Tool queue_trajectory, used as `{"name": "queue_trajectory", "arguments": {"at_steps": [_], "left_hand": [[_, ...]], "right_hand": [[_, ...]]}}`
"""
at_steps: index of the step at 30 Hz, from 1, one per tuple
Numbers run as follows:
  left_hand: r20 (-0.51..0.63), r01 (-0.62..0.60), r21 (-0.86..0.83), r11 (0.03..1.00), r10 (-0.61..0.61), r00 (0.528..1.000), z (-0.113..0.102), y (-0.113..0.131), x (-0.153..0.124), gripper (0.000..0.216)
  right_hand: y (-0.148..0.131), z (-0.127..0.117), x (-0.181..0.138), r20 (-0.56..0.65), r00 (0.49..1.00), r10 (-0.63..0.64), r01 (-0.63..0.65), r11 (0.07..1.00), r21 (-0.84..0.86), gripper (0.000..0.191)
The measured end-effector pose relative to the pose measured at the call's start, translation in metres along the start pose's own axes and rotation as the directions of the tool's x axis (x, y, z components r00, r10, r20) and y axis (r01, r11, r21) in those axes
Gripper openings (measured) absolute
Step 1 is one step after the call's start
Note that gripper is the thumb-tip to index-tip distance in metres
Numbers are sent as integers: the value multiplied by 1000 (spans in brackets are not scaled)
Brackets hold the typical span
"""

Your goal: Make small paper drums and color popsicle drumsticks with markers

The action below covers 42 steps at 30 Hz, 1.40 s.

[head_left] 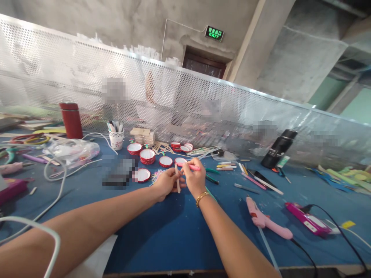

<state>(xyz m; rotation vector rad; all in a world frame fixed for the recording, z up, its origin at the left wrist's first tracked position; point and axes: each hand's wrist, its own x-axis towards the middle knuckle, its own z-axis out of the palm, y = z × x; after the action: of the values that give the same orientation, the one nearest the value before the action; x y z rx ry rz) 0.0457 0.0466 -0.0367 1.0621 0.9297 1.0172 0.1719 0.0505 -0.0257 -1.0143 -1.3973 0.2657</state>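
Note:
My left hand [166, 183] is closed on a flat wooden craft stick [177, 178], which it holds nearly upright above the blue tabletop. A pink marker [189, 166] lies in the grip of my right hand [195, 179], its tip at the upper end of the stick. A gold bracelet circles my right wrist. Just beyond the hands are small round red-rimmed pieces with white insides, among them a single one [166, 161] and a stack [147, 156]. Thin pastel strips [156, 175] lie beside my left hand, partly hidden by it.
A pink glue gun [265, 220] and a magenta power strip [308, 220] with cords lie at right. A black bottle [278, 148] and red bottle [71, 120] stand near the perforated metal screen [139, 88]. A paper cup [116, 139] holds pens; white cable [62, 185] loops at left.

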Motion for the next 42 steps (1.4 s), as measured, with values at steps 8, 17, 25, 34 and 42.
{"name": "queue_trajectory", "arguments": {"at_steps": [8, 17, 25, 34, 42], "left_hand": [[-23, 19, 24, 1000, -18, 1000, 3, 4, -3, 6], [-23, 12, 27, 1000, -11, 1000, 5, 7, -5, 7], [-27, 15, 31, 999, -14, 1000, 7, 10, -8, 9], [-50, 17, 29, 999, -16, 999, 3, 5, -3, 6], [-30, 5, 11, 1000, -5, 1000, 3, 4, -5, 6]], "right_hand": [[3, -1, 2, -10, 1000, 20, -20, 999, -33, 19], [-1, 0, 0, 19, 1000, 11, -10, 1000, -20, 19], [1, 1, -2, 33, 999, 27, -28, 1000, 6, 20], [3, 0, 2, -10, 999, 32, -33, 999, -32, 19], [1, 1, -1, 13, 1000, 11, -11, 1000, -4, 19]]}}
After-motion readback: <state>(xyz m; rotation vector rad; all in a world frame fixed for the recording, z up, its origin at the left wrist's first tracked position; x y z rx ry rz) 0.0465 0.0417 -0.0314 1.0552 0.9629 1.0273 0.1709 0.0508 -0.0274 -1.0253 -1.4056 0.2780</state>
